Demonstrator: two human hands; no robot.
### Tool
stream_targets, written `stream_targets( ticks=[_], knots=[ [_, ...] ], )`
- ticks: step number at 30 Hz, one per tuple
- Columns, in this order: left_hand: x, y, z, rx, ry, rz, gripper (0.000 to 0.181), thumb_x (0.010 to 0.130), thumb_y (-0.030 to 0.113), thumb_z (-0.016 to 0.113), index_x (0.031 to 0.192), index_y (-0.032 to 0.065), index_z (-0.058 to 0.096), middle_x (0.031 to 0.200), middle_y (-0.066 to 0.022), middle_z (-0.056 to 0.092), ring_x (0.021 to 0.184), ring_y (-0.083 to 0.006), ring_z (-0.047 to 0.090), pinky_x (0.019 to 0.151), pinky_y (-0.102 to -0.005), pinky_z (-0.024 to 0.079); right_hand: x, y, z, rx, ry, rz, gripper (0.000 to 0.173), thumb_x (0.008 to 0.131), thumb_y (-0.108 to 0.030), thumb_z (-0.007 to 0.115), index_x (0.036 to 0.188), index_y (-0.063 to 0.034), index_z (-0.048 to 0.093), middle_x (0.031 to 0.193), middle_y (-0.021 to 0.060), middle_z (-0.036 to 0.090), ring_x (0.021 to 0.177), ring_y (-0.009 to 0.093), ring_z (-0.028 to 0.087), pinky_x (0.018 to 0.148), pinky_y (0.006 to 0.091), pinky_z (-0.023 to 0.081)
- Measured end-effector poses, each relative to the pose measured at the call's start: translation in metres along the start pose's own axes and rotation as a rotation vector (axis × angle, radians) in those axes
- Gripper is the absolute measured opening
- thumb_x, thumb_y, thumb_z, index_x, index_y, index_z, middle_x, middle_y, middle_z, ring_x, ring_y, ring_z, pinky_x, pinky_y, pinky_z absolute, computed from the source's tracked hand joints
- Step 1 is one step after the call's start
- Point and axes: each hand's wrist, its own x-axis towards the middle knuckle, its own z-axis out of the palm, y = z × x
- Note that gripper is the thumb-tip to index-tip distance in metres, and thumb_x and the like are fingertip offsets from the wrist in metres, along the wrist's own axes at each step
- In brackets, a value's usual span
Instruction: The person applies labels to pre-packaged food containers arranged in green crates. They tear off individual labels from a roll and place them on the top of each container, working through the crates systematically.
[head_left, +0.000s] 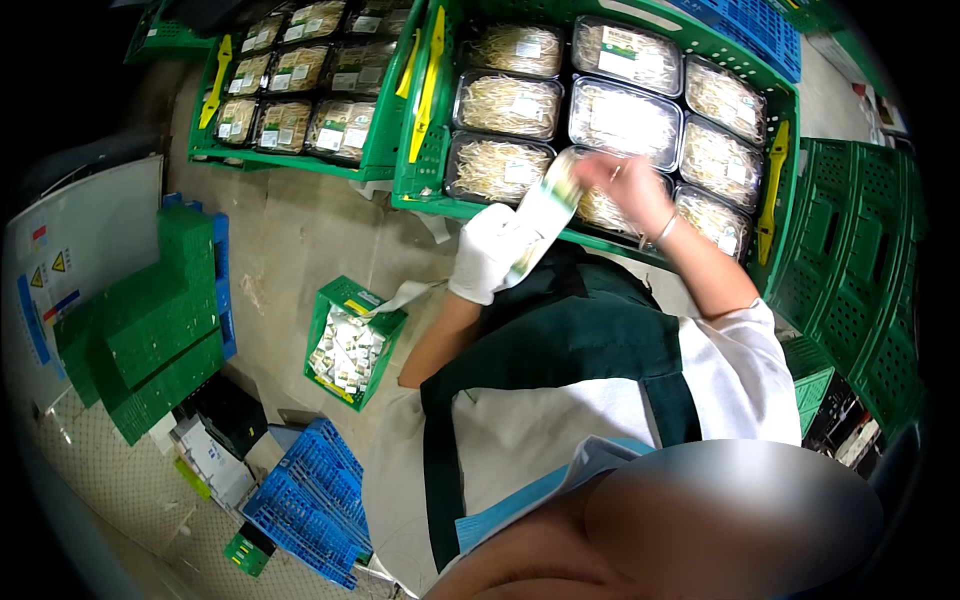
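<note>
My left hand (482, 251), in a white glove, grips a strip of printed labels (541, 221), white and green. The strip slants up to the right over the front of a green plastic crate (442, 207). My right hand (630, 189) is bare and blurred by motion, with its fingers at the upper end of the strip. Whether it pinches a label cannot be seen. Below my hands, the crate holds several black trays of bean sprouts under clear film. One back tray (628, 54) bears a large green and white label; others, such as the front-left tray (499, 166), show a small white sticker.
A second green crate (292, 163) at the upper left holds labelled sprout trays (283, 126). On the floor, a small green basket (319, 330) contains loose labels (349, 352). Stacked green crates (847, 240) stand at right, blue pallets (315, 495) at lower left.
</note>
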Motion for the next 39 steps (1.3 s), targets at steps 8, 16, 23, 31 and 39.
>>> stream_targets(
  ticks=[8,16,23,31,39],
  knots=[
    [-0.03,-0.029,-0.015,-0.829,0.161,-0.867,0.007,0.075,0.009,0.058,0.073,0.0019,0.058,0.07,-0.0032,0.059,0.06,-0.0083,0.055,0.053,-0.0209,0.044,0.07,0.144,-0.034,-0.964,0.108,-0.214,0.029,0.077,-0.03,0.054,0.093,-0.0065,0.048,0.085,0.0091,0.051,0.088,0.026,0.048,0.079,0.035,0.037],
    [-0.013,0.005,-0.006,-0.842,0.16,-0.739,0.01,0.075,0.004,0.055,0.084,0.0,0.054,0.076,-0.0061,0.058,0.062,-0.0084,0.055,0.055,-0.0223,0.045,0.005,0.022,0.004,0.452,-0.306,0.027,0.053,0.075,-0.034,0.062,0.113,-0.001,0.044,0.093,0.0105,0.054,0.089,0.016,0.051,0.082,0.0284,0.039],
    [0.003,0.026,-0.005,-0.905,-0.033,-0.55,0.018,0.076,0.001,0.055,0.094,-0.0029,0.055,0.082,-0.0055,0.057,0.073,-0.0092,0.053,0.064,-0.0229,0.043,-0.045,-0.026,0.027,0.154,-0.225,-0.183,0.014,0.077,-0.015,0.057,0.083,-0.0017,0.056,0.065,0.0123,0.054,0.057,0.026,0.052,0.055,0.0326,0.043],
    [-0.018,-0.004,-0.007,-0.037,-0.172,-0.068,0.003,0.071,0.003,0.06,0.074,0.0005,0.059,0.062,-0.0008,0.055,0.053,-0.0075,0.05,0.048,-0.022,0.038,-0.014,0.003,-0.007,-0.078,0.093,0.057,0.012,0.075,-0.017,0.058,0.077,-0.0052,0.061,0.07,0.0095,0.06,0.065,0.02,0.058,0.06,0.0299,0.046],
    [-0.035,0.004,-0.028,-0.631,0.147,-0.917,0.003,0.071,0.004,0.055,0.071,0.0019,0.057,0.067,-0.0032,0.057,0.06,-0.009,0.052,0.053,-0.023,0.041,-0.024,0.101,0.019,-1.048,-0.137,-0.229,0.029,0.071,-0.021,0.055,0.092,-0.002,0.047,0.082,0.0073,0.051,0.081,0.023,0.052,0.067,0.032,0.042]
  ],
)
